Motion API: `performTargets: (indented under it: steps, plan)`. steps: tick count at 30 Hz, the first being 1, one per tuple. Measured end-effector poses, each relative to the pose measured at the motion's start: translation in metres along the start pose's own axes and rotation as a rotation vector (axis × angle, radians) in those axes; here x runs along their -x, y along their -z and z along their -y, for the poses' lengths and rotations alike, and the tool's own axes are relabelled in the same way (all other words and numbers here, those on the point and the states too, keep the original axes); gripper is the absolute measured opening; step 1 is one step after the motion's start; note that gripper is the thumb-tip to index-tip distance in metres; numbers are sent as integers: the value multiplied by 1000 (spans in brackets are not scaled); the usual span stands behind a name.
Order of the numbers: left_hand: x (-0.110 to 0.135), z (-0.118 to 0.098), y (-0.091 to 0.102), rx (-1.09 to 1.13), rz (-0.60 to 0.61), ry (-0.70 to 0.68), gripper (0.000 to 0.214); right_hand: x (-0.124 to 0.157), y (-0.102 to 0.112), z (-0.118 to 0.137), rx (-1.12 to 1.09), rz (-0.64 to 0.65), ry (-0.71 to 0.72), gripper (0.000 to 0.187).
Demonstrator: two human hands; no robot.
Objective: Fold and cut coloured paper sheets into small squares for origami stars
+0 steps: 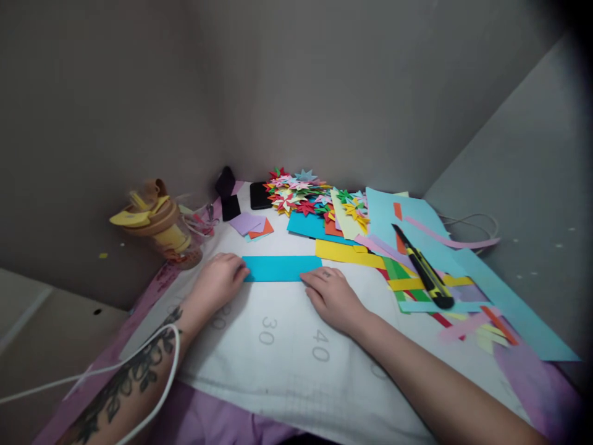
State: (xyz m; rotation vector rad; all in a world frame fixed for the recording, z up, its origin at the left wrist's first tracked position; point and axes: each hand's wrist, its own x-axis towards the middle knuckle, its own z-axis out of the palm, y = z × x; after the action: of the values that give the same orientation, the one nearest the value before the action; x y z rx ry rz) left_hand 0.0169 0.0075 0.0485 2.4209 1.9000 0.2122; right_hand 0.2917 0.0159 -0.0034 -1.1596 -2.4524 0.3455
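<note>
A blue strip of paper lies lengthwise across the white sheet in front of me, with a straight lower edge. My left hand closes on its left end, fingers curled and thumb at the edge. At the right end, my right hand has its fingers together, the tips gripping the lower corner. Whether the strip is one layer or folded, I cannot tell. Right of my right hand, a black and yellow utility knife rests across several coloured paper strips.
Folded paper stars are heaped at the back beside a black phone-like slab. Small paper squares lie near them. A tumbler with a yellow lid stands at left. Light blue sheets lie at right. A white cable crosses my left forearm.
</note>
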Motion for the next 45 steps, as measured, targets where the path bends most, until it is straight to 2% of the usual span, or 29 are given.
performTargets:
  steps: [4,10,13,16,22,29,32,35,37,39,42,45]
  plan:
    - [-22,15,-17,242,51,-149,24,-29,-7,8,45,49,-13,34]
    - [-32,33,-26,304,119,-194,22,-54,-17,13,68,79,-129,26]
    - [-37,37,-26,331,168,-259,21,-58,-18,12,66,86,-158,17]
    - [-41,38,-28,341,180,-266,25,-60,-20,9,71,83,-179,13]
    - [-42,37,-32,322,151,-240,26,-63,-19,7,170,115,-204,20]
    - [-43,37,-32,343,156,-233,19,-63,-17,12,212,121,-210,19]
    - [-43,37,-33,340,148,-230,20,-58,-17,13,214,79,-176,17]
    - [-42,37,-33,335,140,-233,20,-49,-17,17,134,30,-11,20]
    - [-42,37,-33,330,132,-229,20,-43,-17,20,63,80,150,27]
    - [-41,37,-33,325,128,-226,21,-39,-18,25,23,175,236,36]
    - [-40,38,-33,325,130,-221,23,-37,-18,31,12,285,218,44]
    - [-40,38,-33,324,135,-215,24,-38,-17,33,12,333,183,46]
